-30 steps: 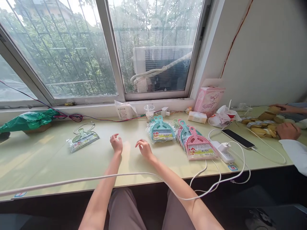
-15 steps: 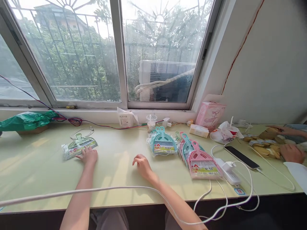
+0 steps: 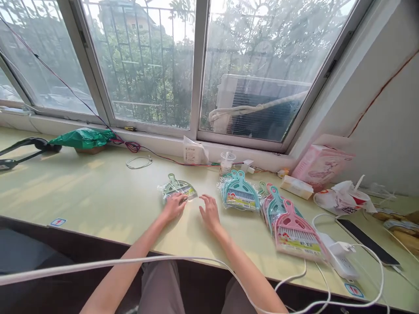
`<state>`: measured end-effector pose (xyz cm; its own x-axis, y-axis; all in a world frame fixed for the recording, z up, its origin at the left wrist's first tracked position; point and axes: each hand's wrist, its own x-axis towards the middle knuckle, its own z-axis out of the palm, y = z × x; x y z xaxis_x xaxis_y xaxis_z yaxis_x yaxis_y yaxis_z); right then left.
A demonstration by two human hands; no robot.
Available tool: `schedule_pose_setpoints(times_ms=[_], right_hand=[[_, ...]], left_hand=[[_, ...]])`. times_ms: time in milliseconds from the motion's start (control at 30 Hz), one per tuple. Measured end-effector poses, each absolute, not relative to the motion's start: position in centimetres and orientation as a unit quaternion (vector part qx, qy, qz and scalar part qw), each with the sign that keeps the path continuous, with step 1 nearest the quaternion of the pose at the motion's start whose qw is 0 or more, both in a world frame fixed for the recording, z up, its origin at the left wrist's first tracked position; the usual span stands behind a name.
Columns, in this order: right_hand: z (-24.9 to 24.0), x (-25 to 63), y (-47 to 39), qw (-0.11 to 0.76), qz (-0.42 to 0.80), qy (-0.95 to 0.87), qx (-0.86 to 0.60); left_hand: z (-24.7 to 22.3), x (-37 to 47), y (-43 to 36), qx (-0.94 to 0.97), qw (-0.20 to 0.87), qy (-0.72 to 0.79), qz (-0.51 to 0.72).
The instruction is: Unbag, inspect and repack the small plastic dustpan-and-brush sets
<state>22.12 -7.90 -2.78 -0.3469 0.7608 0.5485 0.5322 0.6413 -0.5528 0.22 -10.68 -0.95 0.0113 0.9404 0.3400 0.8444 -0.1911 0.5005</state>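
Note:
A green mini dustpan and brush set (image 3: 179,188) in clear plastic lies on the table in front of me. My left hand (image 3: 174,206) has its fingers closed on the lower edge of the pack and covers part of it. Just right of that pack, my right hand (image 3: 209,210) is held with fingers apart and nothing in them. Beyond it sits a pile of blue dustpan and brush sets (image 3: 241,194). Farther right, more sets overlap in a fanned pile, with a pink dustpan and brush set (image 3: 296,231) on top.
A white power strip (image 3: 340,261) and a black phone (image 3: 368,242) lie at the right. A white cable (image 3: 183,258) crosses close in front of me. Along the window stand a plastic cup (image 3: 226,163), a tissue pack (image 3: 193,151) and a green bag (image 3: 83,138).
My left hand has brought the green dustpan and brush set rightward, away from the coiled cable and towards my right hand. The view has swung, bringing headphones into sight at the left.

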Motion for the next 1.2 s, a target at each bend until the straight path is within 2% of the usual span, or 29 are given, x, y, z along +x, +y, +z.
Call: schedule_pose_setpoints(times_ms=[133, 267, 333, 433, 633, 700, 767, 900, 1000, 1100, 1200], right_hand=[[-2.8, 21.9, -6.4, 0.372, 0.173, -0.8, -0.437], [-2.7, 22.0, -5.5, 0.323, 0.198, -0.811, -0.445], [-2.5, 22.2, -5.4, 0.325, 0.206, -0.81, -0.442], [-2.4, 22.5, -5.4, 0.338, 0.219, -0.805, -0.436], [-2.0, 22.6, -5.3, 0.351, 0.2, -0.798, -0.447], [-1.9, 22.7, -5.4, 0.354, 0.179, -0.799, -0.452], [-1.6, 22.8, -5.6, 0.361, 0.16, -0.797, -0.457], [-1.2, 22.9, -5.9, 0.389, 0.117, -0.795, -0.451], [-1.1, 22.9, -6.1, 0.376, 0.124, -0.814, -0.424], [-1.3, 22.8, -6.0, 0.357, 0.157, -0.826, -0.407], [-1.4, 22.8, -5.9, 0.379, 0.169, -0.813, -0.407]], left_hand=[[-0.5, 5.1, -9.9, 0.719, 0.181, 0.562, 0.367], [1.3, 3.8, -7.2, 0.523, 0.094, 0.716, 0.453], [1.8, 1.9, -6.2, 0.448, 0.113, 0.77, 0.44], [1.3, 0.0, -5.6, 0.441, 0.229, 0.751, 0.435], [-0.3, 0.3, -6.0, 0.442, 0.409, 0.576, 0.552], [-0.6, 0.7, -6.1, 0.426, 0.498, 0.512, 0.556], [-0.8, 1.0, -6.0, 0.406, 0.54, 0.479, 0.561], [-1.3, 1.2, -5.1, 0.331, 0.511, 0.467, 0.641], [-1.5, 0.9, -4.6, 0.278, 0.476, 0.47, 0.689], [-1.6, 0.7, -4.5, 0.245, 0.464, 0.481, 0.702], [-1.5, 0.9, -4.6, 0.258, 0.472, 0.468, 0.701]])
